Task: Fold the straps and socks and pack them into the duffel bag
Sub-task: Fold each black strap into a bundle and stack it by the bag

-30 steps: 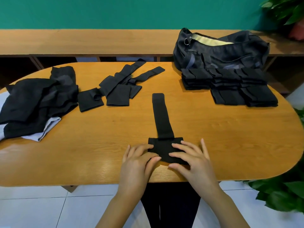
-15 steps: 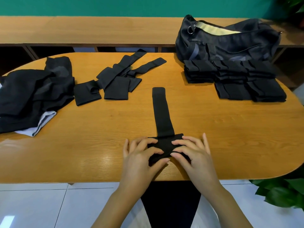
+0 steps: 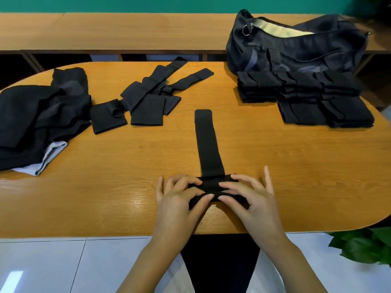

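Observation:
A black strap [image 3: 208,144] lies on the wooden table [image 3: 296,166], its long tail pointing away from me. Its wide near end is rolled up between my hands. My left hand [image 3: 177,204] pinches the left side of that roll with thumb and fingers. On the right side, my right hand [image 3: 249,199] pinches it the same way. Unfolded black straps [image 3: 148,100] lie at the back centre-left. A heap of black socks [image 3: 40,119] sits at the far left. Folded black pieces [image 3: 306,100] are stacked in front of the open black duffel bag [image 3: 296,49].
A wooden bench [image 3: 127,32] runs behind the table under a green wall. A green plant [image 3: 368,246] stands by the table's near right corner. White floor tiles show below the table's front edge.
Both hands have gone from resting on the strap's flat wide end to lifting and rolling it away from me. The camera view has tilted slightly down.

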A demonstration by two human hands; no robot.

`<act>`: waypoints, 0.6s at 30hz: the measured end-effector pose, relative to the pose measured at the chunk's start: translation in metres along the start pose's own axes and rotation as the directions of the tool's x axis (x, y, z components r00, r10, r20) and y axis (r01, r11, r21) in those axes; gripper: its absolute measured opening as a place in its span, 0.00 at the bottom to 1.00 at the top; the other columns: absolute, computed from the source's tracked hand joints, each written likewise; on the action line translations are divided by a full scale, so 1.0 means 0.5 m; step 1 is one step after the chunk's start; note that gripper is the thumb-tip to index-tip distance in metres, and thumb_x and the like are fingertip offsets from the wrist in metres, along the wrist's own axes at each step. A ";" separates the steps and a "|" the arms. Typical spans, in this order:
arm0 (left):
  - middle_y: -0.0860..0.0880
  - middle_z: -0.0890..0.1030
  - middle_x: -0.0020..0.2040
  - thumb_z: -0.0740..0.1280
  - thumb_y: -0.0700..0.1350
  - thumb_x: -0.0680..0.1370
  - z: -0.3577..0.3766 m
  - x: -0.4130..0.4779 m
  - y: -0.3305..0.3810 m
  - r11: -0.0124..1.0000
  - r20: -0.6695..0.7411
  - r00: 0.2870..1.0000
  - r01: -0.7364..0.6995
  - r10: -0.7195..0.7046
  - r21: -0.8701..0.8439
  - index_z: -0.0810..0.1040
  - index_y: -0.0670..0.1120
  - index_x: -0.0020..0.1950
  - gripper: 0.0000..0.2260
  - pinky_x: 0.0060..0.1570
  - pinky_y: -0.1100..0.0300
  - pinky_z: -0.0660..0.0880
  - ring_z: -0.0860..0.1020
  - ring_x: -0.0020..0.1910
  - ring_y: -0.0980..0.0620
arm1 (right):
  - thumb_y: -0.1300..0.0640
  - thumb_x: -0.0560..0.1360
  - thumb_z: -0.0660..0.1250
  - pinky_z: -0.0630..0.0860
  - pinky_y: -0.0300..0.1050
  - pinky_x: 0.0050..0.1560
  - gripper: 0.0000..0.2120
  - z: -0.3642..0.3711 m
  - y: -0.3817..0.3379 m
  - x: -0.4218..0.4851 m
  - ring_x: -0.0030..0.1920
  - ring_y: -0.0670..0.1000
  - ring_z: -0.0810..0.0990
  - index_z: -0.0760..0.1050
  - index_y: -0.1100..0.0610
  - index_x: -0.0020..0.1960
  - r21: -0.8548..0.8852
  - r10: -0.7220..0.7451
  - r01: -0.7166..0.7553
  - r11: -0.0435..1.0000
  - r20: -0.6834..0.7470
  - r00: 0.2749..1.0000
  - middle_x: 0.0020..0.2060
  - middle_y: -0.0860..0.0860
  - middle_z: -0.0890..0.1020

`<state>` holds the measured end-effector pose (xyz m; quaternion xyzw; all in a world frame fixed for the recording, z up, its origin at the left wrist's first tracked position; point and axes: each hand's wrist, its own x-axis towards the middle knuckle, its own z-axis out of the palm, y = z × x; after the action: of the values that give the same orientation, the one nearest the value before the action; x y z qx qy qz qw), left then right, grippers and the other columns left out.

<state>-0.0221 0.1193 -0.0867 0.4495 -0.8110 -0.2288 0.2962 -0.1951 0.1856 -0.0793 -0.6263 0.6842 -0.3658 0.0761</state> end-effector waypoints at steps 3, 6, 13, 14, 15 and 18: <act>0.62 0.79 0.53 0.60 0.64 0.74 -0.005 0.000 0.002 1.000 -0.002 1.000 -0.003 0.003 -0.014 0.84 0.55 0.44 0.18 0.70 0.36 0.56 0.69 0.61 0.59 | 0.37 0.77 0.59 0.43 0.54 0.77 0.18 0.006 0.001 0.001 0.62 0.34 0.72 0.78 0.43 0.59 0.006 0.003 -0.003 1.000 -0.015 1.000 0.44 0.33 0.81; 0.63 0.79 0.52 0.61 0.65 0.74 -0.010 -0.001 0.005 0.999 -0.001 1.000 0.003 -0.003 -0.032 0.83 0.57 0.47 0.17 0.71 0.38 0.53 0.69 0.63 0.58 | 0.35 0.76 0.58 0.42 0.51 0.77 0.16 0.006 0.002 0.006 0.60 0.31 0.71 0.75 0.40 0.58 0.028 0.018 -0.018 0.999 -0.013 1.000 0.43 0.34 0.82; 0.63 0.81 0.45 0.62 0.64 0.74 -0.011 0.003 0.014 0.999 -0.034 0.999 0.029 -0.029 -0.021 0.81 0.58 0.53 0.16 0.72 0.39 0.53 0.72 0.59 0.60 | 0.38 0.74 0.62 0.43 0.48 0.77 0.12 0.006 -0.005 0.013 0.56 0.34 0.75 0.72 0.40 0.54 0.107 0.066 -0.062 0.992 -0.032 0.997 0.39 0.33 0.80; 0.63 0.81 0.43 0.61 0.64 0.74 -0.011 0.004 0.016 0.999 -0.041 0.999 0.033 -0.034 -0.022 0.80 0.58 0.55 0.17 0.72 0.40 0.52 0.72 0.58 0.61 | 0.38 0.74 0.63 0.43 0.47 0.77 0.13 0.005 -0.007 0.012 0.57 0.34 0.74 0.72 0.39 0.55 0.104 0.065 -0.061 0.993 -0.032 0.997 0.39 0.33 0.81; 0.64 0.80 0.42 0.61 0.64 0.74 -0.011 0.004 0.016 0.999 -0.048 0.998 0.036 -0.037 -0.025 0.79 0.57 0.57 0.17 0.73 0.40 0.52 0.72 0.57 0.62 | 0.37 0.73 0.63 0.42 0.47 0.77 0.14 0.002 -0.007 0.012 0.58 0.34 0.74 0.72 0.39 0.57 0.099 0.062 -0.059 0.993 -0.027 0.998 0.40 0.33 0.81; 0.65 0.75 0.41 0.62 0.62 0.75 -0.010 0.007 0.016 0.999 -0.075 0.997 0.031 -0.034 -0.035 0.79 0.57 0.57 0.16 0.73 0.42 0.52 0.73 0.54 0.62 | 0.34 0.72 0.63 0.38 0.49 0.77 0.20 -0.008 0.001 0.008 0.64 0.34 0.69 0.70 0.36 0.63 0.059 0.048 -0.048 0.997 0.013 0.999 0.47 0.29 0.79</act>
<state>-0.0248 0.1195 -0.0769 0.4659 -0.7879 -0.2302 0.3305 -0.1986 0.1835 -0.0751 -0.6092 0.6875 -0.3804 0.1072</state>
